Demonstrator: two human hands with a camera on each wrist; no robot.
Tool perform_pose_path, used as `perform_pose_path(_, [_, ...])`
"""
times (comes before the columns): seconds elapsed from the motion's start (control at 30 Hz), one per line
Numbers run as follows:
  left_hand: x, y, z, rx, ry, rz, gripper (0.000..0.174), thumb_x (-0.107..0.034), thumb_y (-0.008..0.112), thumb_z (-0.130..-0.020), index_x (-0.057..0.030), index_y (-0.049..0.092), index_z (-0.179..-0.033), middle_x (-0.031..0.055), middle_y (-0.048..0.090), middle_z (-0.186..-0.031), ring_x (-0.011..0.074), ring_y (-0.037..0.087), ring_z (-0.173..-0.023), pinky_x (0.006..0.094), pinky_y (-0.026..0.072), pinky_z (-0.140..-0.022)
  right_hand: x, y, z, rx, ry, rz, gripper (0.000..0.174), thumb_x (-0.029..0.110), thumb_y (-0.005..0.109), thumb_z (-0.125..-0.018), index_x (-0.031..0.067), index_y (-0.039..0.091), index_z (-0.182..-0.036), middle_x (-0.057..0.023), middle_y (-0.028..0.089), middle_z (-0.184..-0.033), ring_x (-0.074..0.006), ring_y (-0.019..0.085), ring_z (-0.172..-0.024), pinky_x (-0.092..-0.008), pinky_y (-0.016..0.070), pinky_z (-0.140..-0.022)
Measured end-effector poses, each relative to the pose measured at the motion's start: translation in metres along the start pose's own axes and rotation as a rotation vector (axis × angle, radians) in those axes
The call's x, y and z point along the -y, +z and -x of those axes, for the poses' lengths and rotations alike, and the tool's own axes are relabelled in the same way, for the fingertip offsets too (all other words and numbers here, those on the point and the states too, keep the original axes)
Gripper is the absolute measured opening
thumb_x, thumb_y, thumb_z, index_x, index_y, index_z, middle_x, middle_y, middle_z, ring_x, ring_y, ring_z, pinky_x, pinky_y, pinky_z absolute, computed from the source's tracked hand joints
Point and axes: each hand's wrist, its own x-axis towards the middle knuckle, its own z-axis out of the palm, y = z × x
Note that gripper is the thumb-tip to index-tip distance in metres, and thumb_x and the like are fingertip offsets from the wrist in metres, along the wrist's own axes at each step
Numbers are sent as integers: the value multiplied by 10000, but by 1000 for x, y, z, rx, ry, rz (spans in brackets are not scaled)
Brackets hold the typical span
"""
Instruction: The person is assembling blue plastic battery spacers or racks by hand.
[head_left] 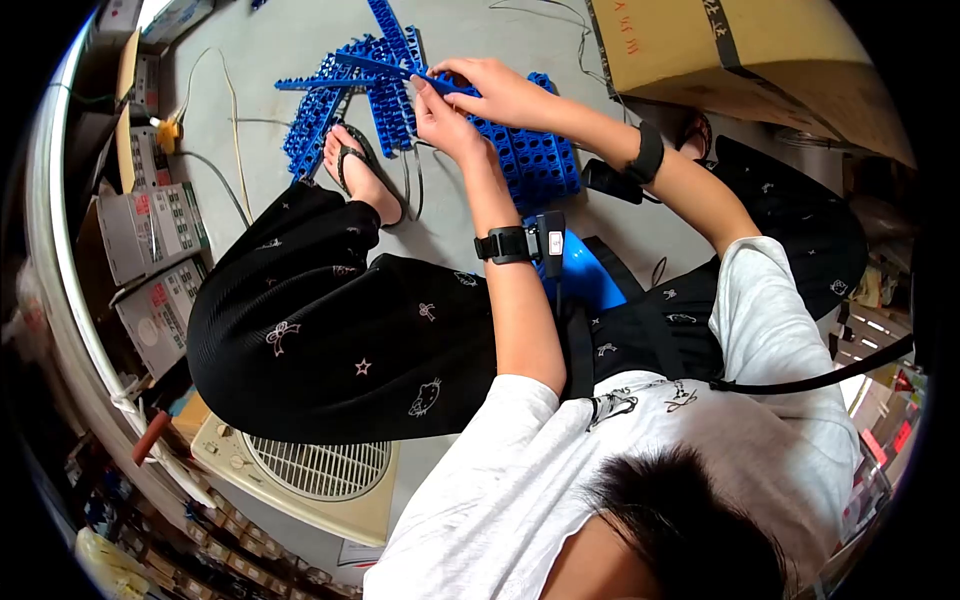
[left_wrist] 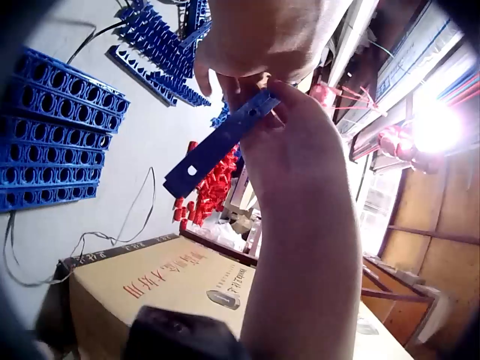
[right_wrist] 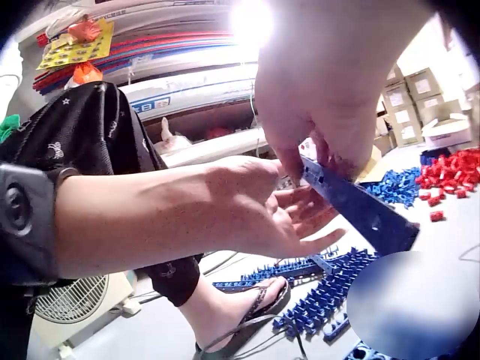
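My right hand (head_left: 505, 92) pinches one end of a flat blue plastic strip (left_wrist: 221, 142) with small holes. Beyond the fingers, the strip's other end (right_wrist: 394, 229) points out free. My left hand (head_left: 450, 125) is right beside it, a fingertip at the strip in the head view. In the right wrist view that left hand (right_wrist: 255, 199) has its fingers loosely spread below the strip; I cannot tell whether its thumb pinches it. On the floor under both hands lie blue toothed strips (head_left: 388, 118) and a block of blue ring-holed strips (head_left: 545, 160).
A large cardboard box (head_left: 680, 55) stands at the far right. Small red parts (left_wrist: 214, 184) are heaped on the floor. My sandalled foot (head_left: 365, 175) is close to the blue strips. Thin cables (head_left: 235, 130) cross the floor, and a beige grilled appliance (head_left: 325, 470) sits at the left.
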Motion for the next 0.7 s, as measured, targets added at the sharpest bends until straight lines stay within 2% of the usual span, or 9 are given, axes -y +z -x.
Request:
perform_pose_path(0.2, [9, 7, 7, 43, 23, 0, 367, -361, 487, -898, -1, 537, -850, 69, 593, -799, 119, 567, -701, 244, 461, -606, 5, -10, 13, -41, 121, 65, 394, 145, 666, -699, 36, 543, -1057, -119, 643, -811, -241, 644, -698, -309, 518, -688])
perform_pose_path(0.27, [12, 5, 7, -51, 7, -39, 383, -359, 469, -904, 15, 538, -861, 85, 598, -813, 139, 572, -710, 253, 465, -622, 0, -10, 9, 83, 156, -72, 453, 155, 676, -702, 43, 496, -1102, -123, 641, -827, -225, 644, -729, -309, 515, -702])
perform_pose_path(0.33, [12, -1, 5, -241, -15, -118, 418, -356, 432, -917, 47, 538, -884, 119, 608, -841, 177, 584, -730, 272, 473, -656, -27, -12, 1, 368, 82, -344, 447, 152, 657, -750, 48, 469, -1142, -94, 645, -894, -184, 631, -815, -299, 493, -786])
perform_pose_path(0.4, [18, -12, -2, -355, 30, -102, 444, -352, 374, -932, 68, 517, -915, 151, 589, -764, 198, 574, -681, 272, 471, -586, -40, -28, -13, 663, 307, -491, 414, 151, 641, -778, 24, 485, -1140, -100, 644, -916, -172, 626, -827, -294, 488, -804])
perform_pose_path(0.43, [22, -20, -3, -415, -20, -150, 437, -354, 378, -933, 65, 503, -933, 136, 573, -731, 177, 547, -608, 259, 463, -532, -55, -28, -22, 684, 402, -334, 383, 192, 624, -801, -10, 513, -1107, -128, 642, -909, -173, 628, -834, -286, 493, -784])
perform_pose_path(0.5, [32, -28, -9, -515, -89, -124, 439, -378, 299, -948, 23, 471, -902, 113, 514, -644, 168, 470, -470, 259, 404, -414, -86, -11, -32, 447, 606, -285, 336, 260, 580, -826, -24, 555, -1002, -129, 639, -813, -164, 630, -680, -255, 512, -593])
perform_pose_path(0.57, [33, -23, -4, -477, -144, -120, 445, -396, 285, -946, 22, 437, -950, 128, 525, -663, 164, 453, -436, 254, 388, -384, -167, 45, -41, 271, 639, -154, 428, 379, 611, -763, -29, 622, -893, -133, 648, -735, -189, 644, -650, -286, 517, -600])
perform_pose_path(0.67, [33, -21, -2, -432, -238, -85, 499, -433, 252, -942, 0, 266, -1189, 187, 569, -796, 145, 420, -375, 243, 363, -328, -183, 100, -59, 403, 645, 109, 432, 406, 615, -711, -15, 641, -803, -122, 637, -666, -232, 629, -576, -335, 505, -570])
perform_pose_path(0.7, [36, -24, -4, -449, -226, -77, 513, -431, 253, -942, -12, 226, -1236, 183, 573, -814, 143, 418, -377, 241, 360, -329, -183, 117, -63, 393, 672, 224, 419, 422, 592, -691, 26, 657, -810, -132, 647, -729, -281, 632, -637, -397, 489, -591])
